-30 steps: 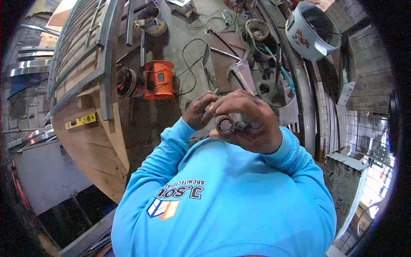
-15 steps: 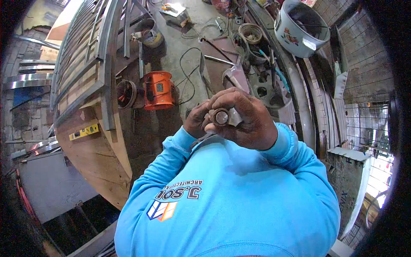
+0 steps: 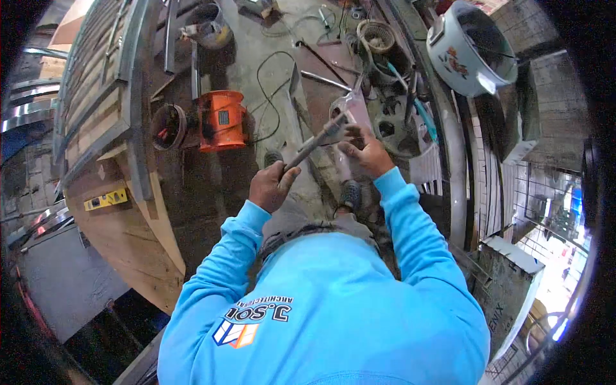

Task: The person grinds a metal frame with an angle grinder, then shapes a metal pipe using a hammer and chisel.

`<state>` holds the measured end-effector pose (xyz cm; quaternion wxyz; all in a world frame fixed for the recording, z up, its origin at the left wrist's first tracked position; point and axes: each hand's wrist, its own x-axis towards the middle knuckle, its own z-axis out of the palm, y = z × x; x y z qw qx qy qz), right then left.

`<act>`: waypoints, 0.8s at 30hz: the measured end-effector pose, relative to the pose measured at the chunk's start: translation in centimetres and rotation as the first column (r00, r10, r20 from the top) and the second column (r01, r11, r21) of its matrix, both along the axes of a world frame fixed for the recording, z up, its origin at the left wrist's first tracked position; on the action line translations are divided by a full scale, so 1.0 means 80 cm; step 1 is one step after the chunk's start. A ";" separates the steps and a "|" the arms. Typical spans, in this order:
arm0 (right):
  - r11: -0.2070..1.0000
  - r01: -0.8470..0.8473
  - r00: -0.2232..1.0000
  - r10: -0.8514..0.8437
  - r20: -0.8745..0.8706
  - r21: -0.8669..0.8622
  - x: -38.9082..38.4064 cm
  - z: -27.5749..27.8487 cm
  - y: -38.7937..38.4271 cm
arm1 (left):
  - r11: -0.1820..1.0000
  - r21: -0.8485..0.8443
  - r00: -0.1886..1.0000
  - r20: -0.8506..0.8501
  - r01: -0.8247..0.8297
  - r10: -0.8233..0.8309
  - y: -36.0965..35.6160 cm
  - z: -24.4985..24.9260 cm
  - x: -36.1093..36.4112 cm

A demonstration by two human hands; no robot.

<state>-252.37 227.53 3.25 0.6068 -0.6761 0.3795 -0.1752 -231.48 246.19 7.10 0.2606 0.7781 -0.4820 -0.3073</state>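
A grey rod-like tool (image 3: 316,142) slants up to the right in front of my body, with a wider, blurred part at its far end. My left hand (image 3: 272,186) is wrapped round its lower end. Beside the far end is my right hand (image 3: 368,151), its fingers partly spread and smeared; whether it touches the tool is unclear. Beyond the tool, a pinkish sheet (image 3: 327,70) lies on the floor with a metal bar (image 3: 326,81) across it.
An orange drum-shaped device (image 3: 222,120) stands left, near a bucket (image 3: 212,29). A wooden structure with metal bars holds a yellow level (image 3: 106,199). At the right are a large white pot (image 3: 459,58), a basket (image 3: 376,36) and a long pipe (image 3: 457,167).
Both hands have moved away from my chest and apart. The tool, seen end-on before, now shows its length. My right hand has opened from its curled grip, and the view has shifted.
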 end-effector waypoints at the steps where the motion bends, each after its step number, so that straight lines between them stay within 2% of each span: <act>1: 0.994 -0.009 0.957 -0.022 -0.288 -0.106 -0.008 -0.058 -0.009 | 0.997 0.080 1.000 -0.004 -0.006 0.006 -0.005 -0.015 0.006; 2: 0.977 -0.054 0.835 -0.071 -0.546 -0.208 -0.012 -0.103 -0.019 | 0.988 0.154 1.000 -0.007 -0.013 0.014 -0.013 -0.033 0.014; 5: 0.962 -0.094 0.515 -0.172 -0.840 -0.255 -0.008 -0.170 -0.030 | 0.989 0.144 0.999 0.028 0.022 -0.026 -0.037 -0.114 0.038; 8: 0.922 -0.109 0.485 -0.277 -0.829 -0.371 -0.021 -0.269 -0.028 | 0.957 0.290 0.995 -0.095 -0.002 0.031 -0.076 -0.188 0.058; 9: 0.915 -0.117 0.490 -0.285 -0.824 -0.386 -0.024 -0.280 -0.031 | 0.963 0.264 0.999 -0.024 0.042 -0.038 -0.088 -0.207 0.063; 10: 0.909 -0.123 0.495 -0.293 -0.818 -0.399 -0.029 -0.288 -0.032 | 0.962 0.265 0.997 -0.041 0.067 -0.058 -0.098 -0.232 0.069; 12: 0.916 -0.117 0.484 -0.285 -0.828 -0.384 -0.031 -0.283 -0.033 | 0.959 0.261 0.993 -0.081 0.108 -0.089 -0.119 -0.272 0.076; 13: 0.929 -0.103 0.467 -0.270 -0.842 -0.355 -0.034 -0.270 -0.033 | 0.926 0.373 0.996 -0.078 0.062 -0.035 -0.129 -0.279 0.077; 15: 0.948 -0.033 0.432 -0.271 -0.860 -0.315 -0.030 -0.227 -0.025 | 0.924 0.379 0.998 -0.061 0.051 -0.030 -0.133 -0.309 0.082; 16: 0.957 0.017 0.511 -0.258 -0.820 -0.290 -0.029 -0.206 -0.019 | 0.924 0.380 0.998 -0.048 0.044 -0.028 -0.132 -0.321 0.081; 17: 0.963 0.064 0.586 -0.247 -0.772 -0.260 -0.029 -0.186 -0.014 | 0.912 0.408 0.998 0.034 0.036 -0.055 -0.130 -0.332 0.077; 18: 0.969 0.109 0.654 -0.238 -0.718 -0.222 -0.032 -0.170 -0.007 | 0.907 0.419 0.998 0.021 0.039 -0.053 -0.128 -0.327 0.073; 19: 0.947 0.086 0.718 -0.274 -0.640 -0.309 -0.034 -0.162 -0.002 | 0.903 0.428 0.998 0.011 0.045 -0.054 -0.129 -0.322 0.073; 21: 0.974 0.225 0.820 -0.183 -0.542 0.013 0.000 -0.092 -0.009 | 0.891 0.452 0.999 -0.002 0.049 -0.053 -0.136 -0.307 0.076; 22: 0.946 0.266 0.865 -0.150 -0.478 0.184 0.020 -0.050 -0.013 | 0.881 0.470 0.999 -0.011 0.050 -0.051 -0.138 -0.301 0.077; 24: 0.938 0.319 0.922 -0.274 -0.272 0.135 0.049 0.010 -0.014 | 0.891 0.452 0.999 -0.009 0.050 -0.052 -0.139 -0.304 0.076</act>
